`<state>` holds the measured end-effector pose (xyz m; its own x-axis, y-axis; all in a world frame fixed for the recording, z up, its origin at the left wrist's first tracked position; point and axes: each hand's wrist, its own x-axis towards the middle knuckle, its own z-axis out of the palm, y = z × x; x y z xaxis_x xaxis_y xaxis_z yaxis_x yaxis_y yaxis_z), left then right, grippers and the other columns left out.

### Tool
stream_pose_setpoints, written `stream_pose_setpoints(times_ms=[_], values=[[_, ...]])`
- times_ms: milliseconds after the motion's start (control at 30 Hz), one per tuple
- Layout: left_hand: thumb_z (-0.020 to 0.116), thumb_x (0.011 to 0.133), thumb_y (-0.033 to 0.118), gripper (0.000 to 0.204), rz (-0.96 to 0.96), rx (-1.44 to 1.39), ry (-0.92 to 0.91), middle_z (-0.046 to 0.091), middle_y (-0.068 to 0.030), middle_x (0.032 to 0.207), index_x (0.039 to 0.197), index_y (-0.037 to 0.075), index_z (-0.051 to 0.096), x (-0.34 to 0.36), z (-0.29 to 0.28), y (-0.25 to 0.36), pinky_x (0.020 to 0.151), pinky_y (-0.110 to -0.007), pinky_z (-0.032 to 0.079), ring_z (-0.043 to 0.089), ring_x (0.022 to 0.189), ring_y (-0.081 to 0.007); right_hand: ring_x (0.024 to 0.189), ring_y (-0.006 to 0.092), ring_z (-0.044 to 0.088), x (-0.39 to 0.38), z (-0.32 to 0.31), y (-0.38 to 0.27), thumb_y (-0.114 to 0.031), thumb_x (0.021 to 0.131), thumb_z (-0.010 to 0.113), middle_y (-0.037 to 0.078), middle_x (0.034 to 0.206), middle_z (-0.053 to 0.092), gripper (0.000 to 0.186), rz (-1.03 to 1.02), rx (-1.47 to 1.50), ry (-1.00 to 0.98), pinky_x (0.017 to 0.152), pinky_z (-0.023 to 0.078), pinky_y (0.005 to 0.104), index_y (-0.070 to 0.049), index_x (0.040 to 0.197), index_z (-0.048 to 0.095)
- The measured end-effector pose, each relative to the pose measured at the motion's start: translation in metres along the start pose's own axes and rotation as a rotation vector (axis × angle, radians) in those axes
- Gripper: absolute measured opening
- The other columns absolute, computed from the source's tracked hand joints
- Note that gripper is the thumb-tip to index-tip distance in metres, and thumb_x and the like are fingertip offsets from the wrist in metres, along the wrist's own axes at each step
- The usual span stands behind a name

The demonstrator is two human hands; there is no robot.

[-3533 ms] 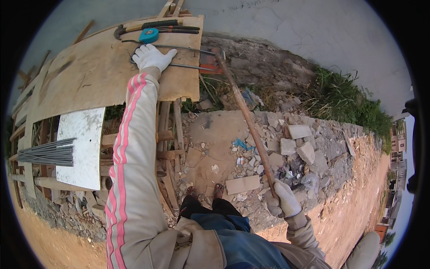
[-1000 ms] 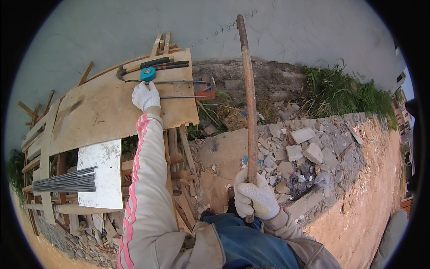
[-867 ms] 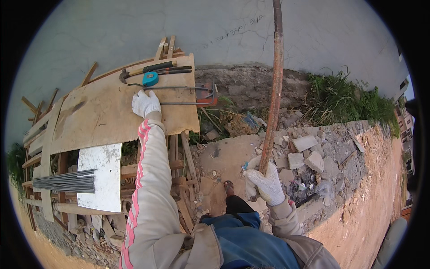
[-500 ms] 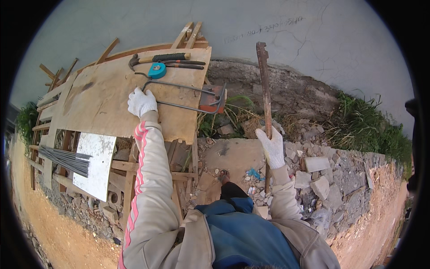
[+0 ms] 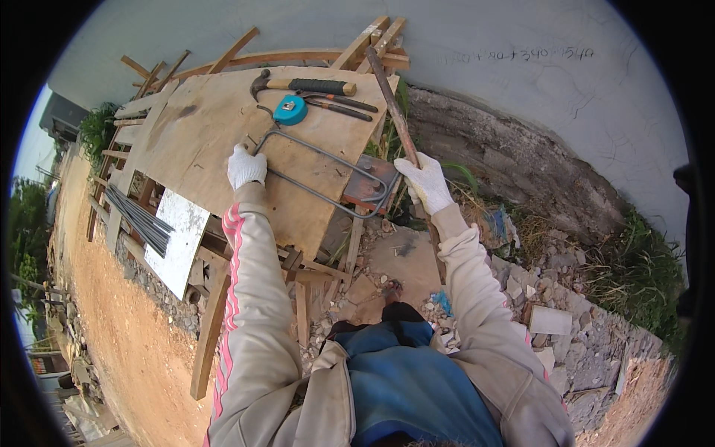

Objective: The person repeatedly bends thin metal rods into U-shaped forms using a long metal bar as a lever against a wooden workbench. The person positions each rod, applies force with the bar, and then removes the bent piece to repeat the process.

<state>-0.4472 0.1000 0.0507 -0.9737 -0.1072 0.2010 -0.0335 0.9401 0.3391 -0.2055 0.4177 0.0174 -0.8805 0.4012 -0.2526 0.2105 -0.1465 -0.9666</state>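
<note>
On the plywood bench top (image 5: 201,145) lies a rod bent into a long, narrow rectangular loop (image 5: 316,153). My gloved left hand (image 5: 246,168) is closed around its left end. The loop's right end rests on a rusty reddish plate (image 5: 363,185) at the board's edge. My gloved right hand (image 5: 426,182) grips a long rusty steel bar (image 5: 393,104) beside that plate. The bar leans to the left, its upper end over the board's right edge and its lower part hanging beside my right forearm.
A claw hammer (image 5: 313,86), a teal tape measure (image 5: 290,110) and pincers (image 5: 339,106) lie at the bench's far side. Several straight rods (image 5: 141,220) rest on a white panel (image 5: 179,242) at left. A grey wall (image 5: 506,82) stands behind; rubble (image 5: 581,365) covers the ground at right.
My right hand has moved left toward the plate, and the bar has tipped over to the left. My left hand stays on the loop. The whole view has turned.
</note>
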Motion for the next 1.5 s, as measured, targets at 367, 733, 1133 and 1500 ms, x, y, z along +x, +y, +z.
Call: stream_pose_setpoints(times_ms=[367, 733, 1133, 1500], values=[[0.070, 0.087, 0.028, 0.038, 0.131, -0.260, -0.131, 0.080, -0.0166, 0.106, 0.116, 0.006, 0.081, 0.010, -0.007, -0.018, 0.087, -0.040, 0.057, 0.075, 0.098, -0.0278, 0.044, 0.0075, 0.046, -0.043, -0.007, -0.052, -0.016, 0.099, 0.070, -0.001, 0.066, 0.053, 0.016, -0.102, 0.001, -0.012, 0.041, 0.035, 0.0268, -0.004, 0.103, 0.060], [0.065, 0.100, 0.005, 0.022, 0.403, -1.195, 0.228, 0.072, -0.0103, 0.105, 0.118, -0.005, 0.073, -0.106, -0.202, 0.009, 0.079, -0.028, 0.056, 0.069, 0.087, -0.0142, 0.047, 0.0062, 0.050, -0.061, -0.008, -0.066, -0.013, 0.102, 0.068, 0.005, 0.078, 0.068, 0.011, -0.344, 0.037, 0.022, 0.043, 0.037, 0.0237, -0.004, 0.103, 0.062], [0.066, 0.101, 0.014, 0.025, -0.157, -1.231, -0.010, 0.067, -0.0127, 0.117, 0.116, -0.005, 0.071, -0.306, -0.135, -0.099, 0.087, -0.032, 0.055, 0.067, 0.094, -0.0175, 0.046, 0.0063, 0.047, -0.060, -0.003, 0.009, -0.016, 0.101, 0.068, 0.002, 0.073, 0.060, 0.015, -0.147, -0.107, -0.007, 0.043, 0.036, 0.0254, -0.004, 0.102, 0.059], [0.070, 0.099, 0.016, 0.022, 0.011, -0.548, -0.061, 0.076, -0.0176, 0.101, 0.111, -0.001, 0.075, -0.317, -0.095, -0.088, 0.083, -0.040, 0.056, 0.074, 0.091, -0.0324, 0.076, 0.0373, 0.057, -0.043, -0.013, 0.000, -0.029, 0.096, 0.070, 0.022, 0.084, 0.057, 0.032, -0.403, -0.639, -0.016, 0.072, 0.048, 0.0423, 0.000, 0.101, 0.058]])
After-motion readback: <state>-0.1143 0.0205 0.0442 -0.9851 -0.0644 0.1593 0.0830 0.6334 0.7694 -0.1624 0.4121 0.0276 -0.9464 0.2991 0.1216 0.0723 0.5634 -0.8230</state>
